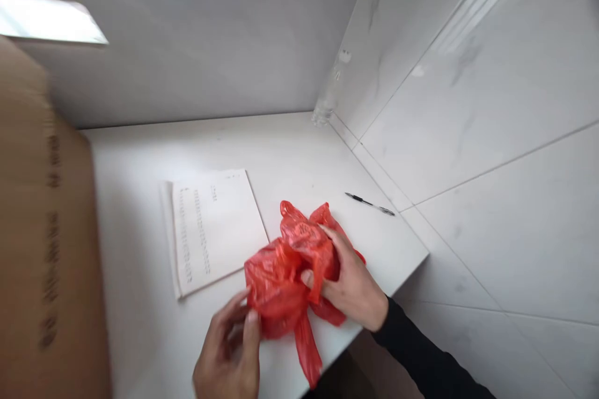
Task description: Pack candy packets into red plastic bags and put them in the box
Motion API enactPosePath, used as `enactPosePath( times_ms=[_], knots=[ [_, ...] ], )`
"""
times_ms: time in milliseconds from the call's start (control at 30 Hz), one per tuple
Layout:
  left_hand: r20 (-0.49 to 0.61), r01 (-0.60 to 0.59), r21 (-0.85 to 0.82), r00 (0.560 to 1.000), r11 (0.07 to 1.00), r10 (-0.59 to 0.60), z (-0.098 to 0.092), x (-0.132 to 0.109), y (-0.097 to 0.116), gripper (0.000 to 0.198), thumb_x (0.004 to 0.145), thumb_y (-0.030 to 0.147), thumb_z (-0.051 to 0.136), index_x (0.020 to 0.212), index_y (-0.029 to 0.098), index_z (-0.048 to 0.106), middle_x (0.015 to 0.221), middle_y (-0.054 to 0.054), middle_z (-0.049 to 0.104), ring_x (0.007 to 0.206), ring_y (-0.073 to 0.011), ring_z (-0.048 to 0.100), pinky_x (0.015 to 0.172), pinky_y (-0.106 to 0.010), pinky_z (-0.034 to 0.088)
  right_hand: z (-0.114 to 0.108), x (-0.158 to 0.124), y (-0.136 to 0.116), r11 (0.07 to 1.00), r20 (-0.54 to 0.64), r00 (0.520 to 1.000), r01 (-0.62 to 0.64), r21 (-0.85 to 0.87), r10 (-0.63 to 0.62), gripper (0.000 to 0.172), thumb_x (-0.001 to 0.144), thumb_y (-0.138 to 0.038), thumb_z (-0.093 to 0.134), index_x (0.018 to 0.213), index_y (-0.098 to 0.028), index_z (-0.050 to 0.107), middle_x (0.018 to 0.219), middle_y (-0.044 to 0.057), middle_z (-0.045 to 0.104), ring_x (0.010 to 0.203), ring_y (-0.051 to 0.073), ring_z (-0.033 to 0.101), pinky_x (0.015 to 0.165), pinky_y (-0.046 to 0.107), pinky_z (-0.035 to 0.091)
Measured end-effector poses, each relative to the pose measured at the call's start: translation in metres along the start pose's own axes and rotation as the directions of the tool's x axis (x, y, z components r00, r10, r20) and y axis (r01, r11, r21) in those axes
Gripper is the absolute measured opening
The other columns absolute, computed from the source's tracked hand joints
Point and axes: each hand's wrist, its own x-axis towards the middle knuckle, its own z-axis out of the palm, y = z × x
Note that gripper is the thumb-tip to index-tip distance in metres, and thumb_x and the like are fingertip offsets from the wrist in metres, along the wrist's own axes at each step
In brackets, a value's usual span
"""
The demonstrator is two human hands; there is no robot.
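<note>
A crumpled red plastic bag (281, 290) lies on the white table near its front right edge, with loose handles spread out around it. My right hand (350, 280) grips the bag's upper right part, thumb in front and fingers behind the plastic. At the bag's lower left side is my left hand (229, 349), its fingers curved and apart, the fingertips at the plastic. Whatever the bag contains is hidden. Just left of the bag lies a stack of white paper (215, 224) with printed text.
A large cardboard box (51, 230) stands at the left. A black pen (369, 203) rests on the white table (140, 349) to the right. In the back corner stands a clear bottle (327, 96), against the marbled tile wall (505, 199).
</note>
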Motion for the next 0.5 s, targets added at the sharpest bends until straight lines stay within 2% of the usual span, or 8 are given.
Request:
enactPosePath(
  times_ms=[33, 100, 233, 333, 400, 500],
  knots=[
    [0.052, -0.089, -0.045, 0.994, 0.995, 0.092, 0.0, 0.001, 0.004, 0.039, 0.088, 0.047, 0.067, 0.118, 0.024, 0.07, 0.096, -0.003, 0.072, 0.083, -0.0188, 0.07, 0.074, -0.028, 0.062, -0.006, -0.008, -0.002, 0.999, 0.013, 0.999, 0.039, 0.014, -0.039, 0.084, 0.08, -0.044, 0.073, 0.154, -0.031, 0.035, 0.154, 0.006, 0.048, 0.144, 0.028, 0.045, 0.118, 0.047, 0.041],
    [0.047, -0.168, -0.078, 0.984, 0.983, 0.172, 0.0, 0.002, 0.011, 0.044, 0.089, 0.046, 0.065, 0.127, 0.023, 0.065, 0.096, -0.004, 0.068, 0.081, -0.0192, 0.068, 0.068, -0.03, 0.063, -0.016, -0.027, -0.003, 0.992, -0.015, 0.992, 0.122, 0.019, -0.121, 0.086, 0.085, -0.047, 0.07, 0.158, -0.03, 0.028, 0.16, 0.006, 0.041, 0.149, 0.027, 0.037, 0.122, 0.048, 0.037],
    [0.02, -0.319, -0.066, 0.947, 0.946, 0.321, -0.003, -0.007, 0.014, 0.046, 0.09, 0.041, 0.064, 0.131, 0.023, 0.062, 0.105, -0.007, 0.063, 0.087, -0.0209, 0.068, 0.076, -0.038, 0.064, -0.028, -0.066, 0.016, 0.965, -0.17, 0.951, 0.262, -0.008, -0.26, 0.066, 0.097, -0.052, 0.055, 0.156, -0.028, 0.037, 0.161, 0.008, 0.039, 0.152, 0.027, 0.031, 0.123, 0.051, 0.033],
    [0.029, -0.409, -0.052, 0.911, 0.911, 0.411, -0.002, -0.02, 0.01, 0.051, 0.09, 0.038, 0.063, 0.139, 0.024, 0.056, 0.121, -0.011, 0.058, 0.103, -0.0238, 0.066, 0.088, -0.044, 0.062, -0.025, -0.082, 0.05, 0.941, -0.331, 0.883, 0.331, -0.069, -0.334, 0.051, 0.101, -0.048, 0.048, 0.148, -0.027, 0.048, 0.153, 0.011, 0.047, 0.146, 0.026, 0.039, 0.119, 0.05, 0.039],
    [0.041, -0.454, -0.043, 0.889, 0.89, 0.456, -0.001, -0.027, 0.005, 0.052, 0.091, 0.036, 0.063, 0.142, 0.023, 0.053, 0.131, -0.012, 0.054, 0.115, -0.0261, 0.063, 0.094, -0.048, 0.059, -0.019, -0.084, 0.075, 0.933, -0.434, 0.829, 0.344, -0.104, -0.354, 0.043, 0.102, -0.045, 0.045, 0.138, -0.023, 0.056, 0.139, 0.014, 0.055, 0.134, 0.027, 0.049, 0.11, 0.05, 0.047],
    [0.037, -0.493, -0.03, 0.869, 0.87, 0.494, 0.001, -0.028, -0.003, 0.045, 0.092, 0.035, 0.064, 0.135, 0.02, 0.058, 0.135, -0.013, 0.054, 0.117, -0.0279, 0.061, 0.096, -0.052, 0.056, -0.009, -0.079, 0.105, 0.926, -0.486, 0.791, 0.356, -0.127, -0.372, 0.031, 0.103, -0.038, 0.041, 0.111, -0.017, 0.062, 0.107, 0.012, 0.063, 0.099, 0.024, 0.063, 0.087, 0.043, 0.057]
  ],
)
